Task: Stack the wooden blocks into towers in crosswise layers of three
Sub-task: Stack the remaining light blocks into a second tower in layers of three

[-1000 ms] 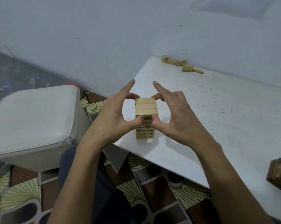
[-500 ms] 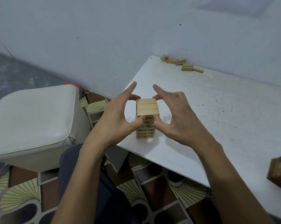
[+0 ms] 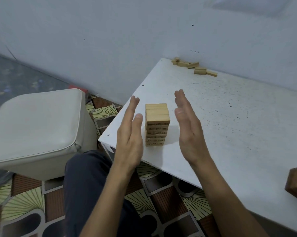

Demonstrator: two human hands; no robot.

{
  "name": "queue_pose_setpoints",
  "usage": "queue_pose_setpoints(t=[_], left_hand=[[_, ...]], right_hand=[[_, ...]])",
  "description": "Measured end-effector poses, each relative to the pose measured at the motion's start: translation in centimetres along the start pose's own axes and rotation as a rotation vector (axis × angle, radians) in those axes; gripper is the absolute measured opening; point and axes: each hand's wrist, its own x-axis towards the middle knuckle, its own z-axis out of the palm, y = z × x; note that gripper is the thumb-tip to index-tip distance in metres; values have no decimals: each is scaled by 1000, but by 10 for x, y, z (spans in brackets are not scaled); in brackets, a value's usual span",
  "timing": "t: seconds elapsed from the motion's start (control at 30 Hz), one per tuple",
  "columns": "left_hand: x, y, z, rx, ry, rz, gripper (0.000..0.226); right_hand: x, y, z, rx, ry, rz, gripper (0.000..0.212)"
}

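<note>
Head view: flat left hand (image 3: 129, 134), right hand (image 3: 188, 132) just clear of tower (image 3: 157, 124).

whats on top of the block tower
Nothing sits on the tower; its top layer of three blocks is bare. The left hand and right hand stand open either side, apart from it. Lower layers show only one face.

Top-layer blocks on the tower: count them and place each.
3, side by side atop the tower: far block, middle block, near block. None looks hidden.
</note>
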Motion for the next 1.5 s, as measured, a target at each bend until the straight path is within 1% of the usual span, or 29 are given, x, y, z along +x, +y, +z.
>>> queue_pose_setpoints(t=[0.17,0.3,0.73,0.83,0.97,1.1,1.23,1.33,1.5], left_hand=[[-12,-5,23,-7,7,7,59],[-14,-2,30,-15,-2,48,61],[-10,-4,34,-29,-9,33,59],[-9,-4,35,-15,-7,42,59],[-9,-4,36,2,-4,71,58],[-9,-4,37,1,5,86,58],[-8,-4,37,-9,3,80,64],[-8,-5,37,-27,4,78,66],[-11,-10,33,-101,30,24,58]], right_hand=[[-10,3,18,138,5,8,56],[-12,5,24,178,-10,12,56],[-11,10,28,188,-34,2,55],[-12,11,28,192,-40,0,51],[-11,12,30,207,-33,-2,54],[-12,12,31,202,-27,3,49],[-12,12,31,197,-20,3,54],[-12,14,30,209,-12,18,50],[-15,19,29,212,3,40,56]])
